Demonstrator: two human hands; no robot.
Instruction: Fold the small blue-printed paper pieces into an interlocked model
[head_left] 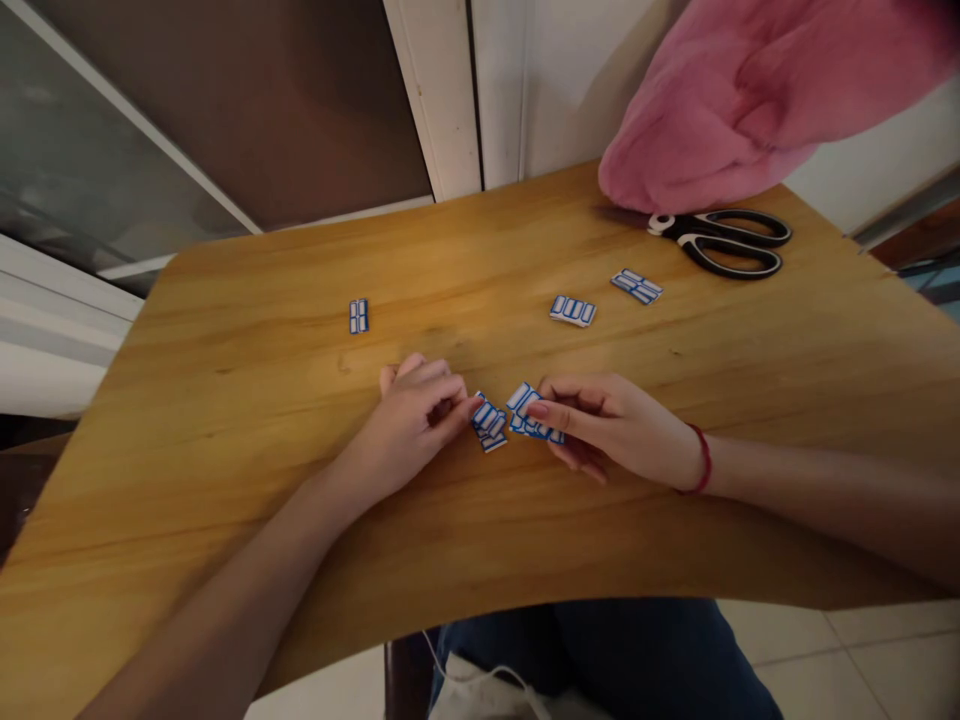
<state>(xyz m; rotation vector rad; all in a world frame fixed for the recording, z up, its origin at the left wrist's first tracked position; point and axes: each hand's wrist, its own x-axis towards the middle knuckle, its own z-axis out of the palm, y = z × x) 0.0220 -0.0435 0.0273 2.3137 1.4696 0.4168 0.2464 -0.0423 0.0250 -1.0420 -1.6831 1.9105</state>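
Near the middle of the wooden table (420, 540), my left hand (412, 415) pinches a few small label pieces (491, 425), white with blue-outlined boxes, between thumb and fingers. Close by on the right, a fanned bunch of similar label pieces (521, 408) is held in my right hand (611, 425), its thumb pressed on top. A narrow gap separates the two bunches. More label pieces lie flat beyond my hands: one set (359, 316) to the left, a small stack (574, 310) to the right, and another set (637, 286) farther right.
Black-and-white-handled scissors (731, 240) lie at the back right, blades pointing left. A pink plush cloth (720, 120) hangs over the table's back right corner and the scissor tips. A wall and a dark panel (300, 100) border the far edge.
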